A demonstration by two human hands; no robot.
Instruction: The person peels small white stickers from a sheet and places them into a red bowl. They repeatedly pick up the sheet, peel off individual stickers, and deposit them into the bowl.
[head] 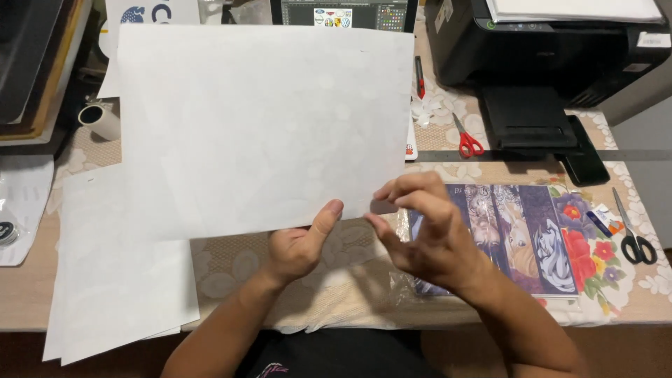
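Two hands work at the lower edge of a large white sheet (259, 126), which is raised and tilted toward the camera above the surface (21, 294). The left hand (297, 245) grips the sheet's bottom edge, thumb pressed up against the front of the paper and the other fingers hidden behind it. The right hand (427, 234) is at the sheet's lower right corner, its fingertips curled in and pinching that corner; whether it holds the whole sheet or only a peeled layer cannot be told.

Several more white sheets (119, 280) lie flat on the surface at the left, partly under the raised one and hanging over the near edge. Just right of the right hand lies a strip of colourful printed pictures (525, 231) with flowers at its end, partly inside clear plastic wrap (399, 280). Red-handled scissors (467, 138) lie near a black printer (546, 56) at the back right, and a long dark ruler (546, 155) runs across in front of it. Black-handled scissors (633, 238) rest at the far right edge. A roll of tape (98, 119) stands at the left, beside the raised sheet.
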